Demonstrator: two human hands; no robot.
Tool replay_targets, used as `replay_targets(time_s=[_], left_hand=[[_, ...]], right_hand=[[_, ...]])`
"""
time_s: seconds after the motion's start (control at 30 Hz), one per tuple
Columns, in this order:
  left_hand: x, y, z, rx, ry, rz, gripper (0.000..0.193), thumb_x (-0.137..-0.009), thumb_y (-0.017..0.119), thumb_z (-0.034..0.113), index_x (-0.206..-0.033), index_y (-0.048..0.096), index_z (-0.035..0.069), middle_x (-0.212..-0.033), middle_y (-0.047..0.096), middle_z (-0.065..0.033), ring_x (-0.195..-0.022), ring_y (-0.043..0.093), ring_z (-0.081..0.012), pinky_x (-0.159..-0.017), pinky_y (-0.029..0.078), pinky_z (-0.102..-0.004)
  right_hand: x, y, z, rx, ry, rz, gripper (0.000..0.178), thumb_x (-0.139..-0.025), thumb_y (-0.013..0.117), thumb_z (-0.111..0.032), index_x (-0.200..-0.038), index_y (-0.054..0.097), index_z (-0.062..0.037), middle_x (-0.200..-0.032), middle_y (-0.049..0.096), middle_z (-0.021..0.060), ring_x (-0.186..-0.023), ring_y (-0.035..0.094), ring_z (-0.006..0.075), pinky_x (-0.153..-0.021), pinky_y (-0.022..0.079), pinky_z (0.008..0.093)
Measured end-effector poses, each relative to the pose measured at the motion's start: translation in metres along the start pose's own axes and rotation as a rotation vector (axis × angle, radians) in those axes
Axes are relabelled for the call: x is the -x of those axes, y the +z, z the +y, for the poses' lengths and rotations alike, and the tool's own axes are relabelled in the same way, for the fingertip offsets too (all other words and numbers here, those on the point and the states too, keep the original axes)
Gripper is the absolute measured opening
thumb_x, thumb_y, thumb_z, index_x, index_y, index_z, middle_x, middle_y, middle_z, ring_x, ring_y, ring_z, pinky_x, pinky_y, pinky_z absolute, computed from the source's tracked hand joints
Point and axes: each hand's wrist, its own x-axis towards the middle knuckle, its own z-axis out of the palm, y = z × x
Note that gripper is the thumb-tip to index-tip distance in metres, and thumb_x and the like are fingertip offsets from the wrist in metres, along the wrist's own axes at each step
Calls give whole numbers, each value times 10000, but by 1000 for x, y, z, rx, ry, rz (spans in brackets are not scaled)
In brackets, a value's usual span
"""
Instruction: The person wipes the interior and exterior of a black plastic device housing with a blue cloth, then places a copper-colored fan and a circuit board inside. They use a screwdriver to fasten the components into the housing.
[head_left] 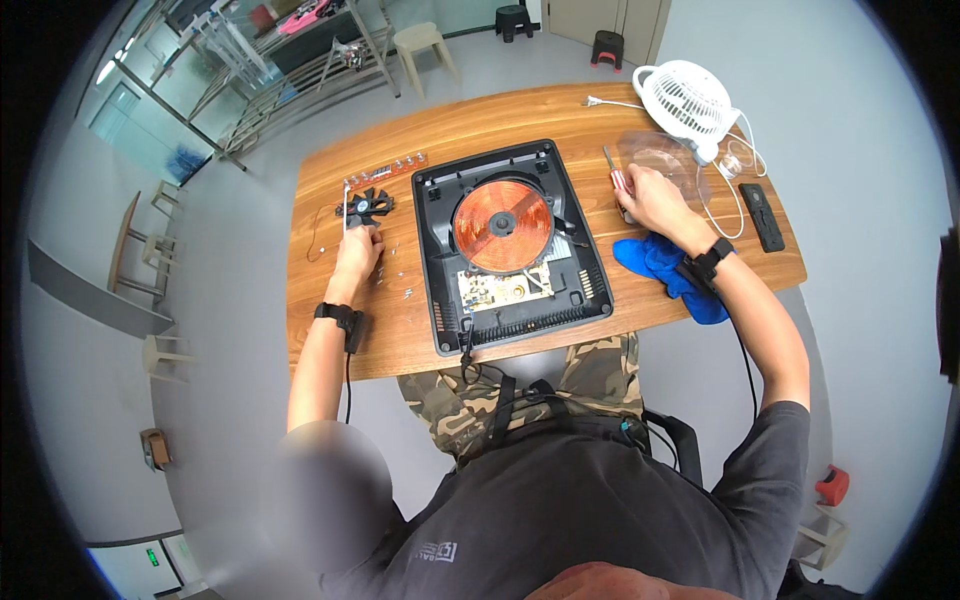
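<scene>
An opened induction cooker base [595, 255] lies in the middle of the table, its copper coil [480, 215] and circuit board [490, 290] exposed. On its left, my left hand [360, 252] rests at the tabletop with curled fingers, just below a small black cooling fan [370, 204]. A thin pale rod [346, 205] rises above that hand; whether the fingers hold it is hard to see. Small screws [407, 293] lie scattered beside the hand. To the right of the cooker, my right hand [655, 205] is closed around a screwdriver [618, 180] with a red-and-white handle, its shaft pointing away from me.
A blue cloth [665, 275] lies below my right wrist. Behind that hand are a clear plastic tray [640, 150], a white desk fan [685, 100] with its cord, and a dark flat case [762, 217]. An orange strip [385, 172] with small parts lies at the far left.
</scene>
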Motion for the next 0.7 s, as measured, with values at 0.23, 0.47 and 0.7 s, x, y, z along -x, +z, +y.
replay_targets(time_s=[0.23, 0.47, 0.7], left_hand=[[6, -3, 12, -138, 50, -1, 65, -853, 701, 74, -869, 731, 19, -901, 730, -205, -911, 707, -371, -786, 566, -457], [8, -15, 19, 40, -24, 4, 100, -822, 711, 87, -863, 698, -4, -836, 720, -202, -822, 723, -334, -756, 568, -401], [16, -39, 40, 294, 52, -25, 138, -838, 708, 57, -957, 706, -12, -788, 726, -105, -748, 705, -162, -742, 560, -315]], right_hand=[[-19, 50, 12, 264, 55, -95, 426, -922, 691, -334, -1088, 577, 42, -928, 702, 230, -855, 711, 405, -750, 585, 491], [-33, 81, 22, 435, 87, -173, 222, -974, 582, -176, -1037, 703, -1, -997, 747, 187, -912, 751, 311, -757, 611, 411], [-32, 85, 23, 393, 134, -131, 208, -984, 496, -110, -1065, 627, 30, -917, 740, 219, -848, 752, 344, -713, 612, 429]])
